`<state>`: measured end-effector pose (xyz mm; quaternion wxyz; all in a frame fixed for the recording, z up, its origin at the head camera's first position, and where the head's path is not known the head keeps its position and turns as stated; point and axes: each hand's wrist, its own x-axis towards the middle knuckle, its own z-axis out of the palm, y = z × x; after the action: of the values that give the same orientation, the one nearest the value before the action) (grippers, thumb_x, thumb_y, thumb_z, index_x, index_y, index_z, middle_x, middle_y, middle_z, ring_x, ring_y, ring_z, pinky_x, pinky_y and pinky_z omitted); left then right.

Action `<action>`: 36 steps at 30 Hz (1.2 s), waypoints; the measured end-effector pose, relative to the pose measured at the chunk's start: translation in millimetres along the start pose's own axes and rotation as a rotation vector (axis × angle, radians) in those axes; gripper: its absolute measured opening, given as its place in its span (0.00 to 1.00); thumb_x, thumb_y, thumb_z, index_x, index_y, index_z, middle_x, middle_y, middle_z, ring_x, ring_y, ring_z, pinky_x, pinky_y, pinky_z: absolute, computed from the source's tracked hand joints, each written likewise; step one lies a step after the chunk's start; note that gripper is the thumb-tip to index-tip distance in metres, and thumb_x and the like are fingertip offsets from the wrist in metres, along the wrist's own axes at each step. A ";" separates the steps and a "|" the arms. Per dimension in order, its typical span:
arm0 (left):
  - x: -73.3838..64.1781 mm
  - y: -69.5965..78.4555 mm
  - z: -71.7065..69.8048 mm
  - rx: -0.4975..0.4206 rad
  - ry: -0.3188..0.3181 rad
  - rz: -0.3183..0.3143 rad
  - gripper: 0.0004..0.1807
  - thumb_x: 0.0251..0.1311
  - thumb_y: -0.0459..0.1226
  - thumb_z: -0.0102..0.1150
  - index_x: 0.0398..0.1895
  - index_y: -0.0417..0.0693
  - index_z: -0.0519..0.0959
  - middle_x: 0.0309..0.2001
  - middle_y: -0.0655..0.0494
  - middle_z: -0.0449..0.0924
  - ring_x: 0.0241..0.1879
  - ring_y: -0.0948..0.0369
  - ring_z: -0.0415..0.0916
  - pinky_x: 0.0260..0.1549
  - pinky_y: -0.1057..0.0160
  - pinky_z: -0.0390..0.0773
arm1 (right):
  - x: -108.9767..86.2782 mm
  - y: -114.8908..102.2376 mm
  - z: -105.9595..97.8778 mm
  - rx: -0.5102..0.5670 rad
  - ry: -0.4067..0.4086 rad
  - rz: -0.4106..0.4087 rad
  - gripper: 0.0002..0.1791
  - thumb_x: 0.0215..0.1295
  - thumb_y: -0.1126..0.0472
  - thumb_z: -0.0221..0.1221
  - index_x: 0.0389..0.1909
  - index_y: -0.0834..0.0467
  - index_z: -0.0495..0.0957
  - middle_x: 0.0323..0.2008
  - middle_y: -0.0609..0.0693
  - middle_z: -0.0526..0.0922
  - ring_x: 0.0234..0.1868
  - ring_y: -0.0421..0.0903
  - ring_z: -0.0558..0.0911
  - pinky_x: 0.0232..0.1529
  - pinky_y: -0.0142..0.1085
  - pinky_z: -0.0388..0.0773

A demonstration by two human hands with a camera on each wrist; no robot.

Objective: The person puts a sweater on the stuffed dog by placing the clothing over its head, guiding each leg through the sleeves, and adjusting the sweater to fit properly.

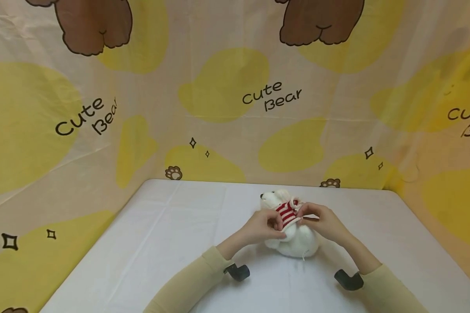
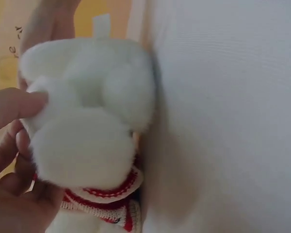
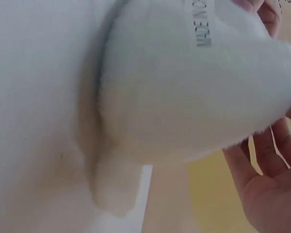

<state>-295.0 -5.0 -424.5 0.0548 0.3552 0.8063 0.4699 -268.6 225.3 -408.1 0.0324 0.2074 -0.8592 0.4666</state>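
A white plush bear (image 1: 303,241) in a red-and-white striped knit sweater (image 1: 287,214) lies on the table, its dark nose pointing to the far left. My left hand (image 1: 264,226) grips the bear's near side. In the left wrist view the thumb (image 2: 19,108) presses on a furry limb (image 2: 82,145), with the other fingers curled behind it. On the opposite side my right hand (image 1: 326,219) pinches the sweater's edge between thumb and forefinger. In the right wrist view the bear's round rear (image 3: 179,102) hides part of those fingertips. A printed white label (image 3: 200,24) hangs from the bear.
The white table (image 1: 172,243) has raised fabric walls behind it and at both sides. A patterned curtain (image 1: 227,143) with bear prints and lettering forms the back. Dark curved mounts (image 1: 239,272) stick out from both sleeves, close over the tabletop.
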 end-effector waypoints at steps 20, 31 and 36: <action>-9.3 -3.2 5.3 0.448 0.084 0.429 0.13 0.39 0.26 0.63 0.21 0.49 0.70 0.26 0.60 0.67 0.27 0.71 0.64 0.27 0.84 0.62 | 2.6 4.4 -4.4 -0.059 -0.068 -0.052 0.09 0.59 0.70 0.60 0.35 0.54 0.83 0.38 0.48 0.84 0.53 0.47 0.77 0.51 0.42 0.78; -12.6 0.4 2.3 0.197 0.062 0.314 0.10 0.49 0.28 0.65 0.28 0.46 0.72 0.27 0.56 0.74 0.29 0.71 0.69 0.29 0.78 0.73 | -11.2 -44.2 -2.3 0.020 0.058 0.283 0.16 0.66 0.55 0.57 0.44 0.65 0.79 0.36 0.54 0.85 0.35 0.44 0.82 0.36 0.35 0.81; -11.7 -1.5 1.7 0.121 0.086 0.260 0.07 0.51 0.29 0.65 0.30 0.43 0.76 0.28 0.53 0.77 0.29 0.68 0.71 0.30 0.73 0.75 | -16.2 -52.9 -4.5 0.263 -0.142 0.357 0.23 0.70 0.55 0.52 0.48 0.74 0.75 0.36 0.59 0.86 0.37 0.49 0.86 0.39 0.36 0.82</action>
<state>-286.4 -11.5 -429.5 -0.0625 0.4388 0.7818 0.4385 -234.0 209.0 -367.8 -0.1384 0.0869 -0.8141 0.5573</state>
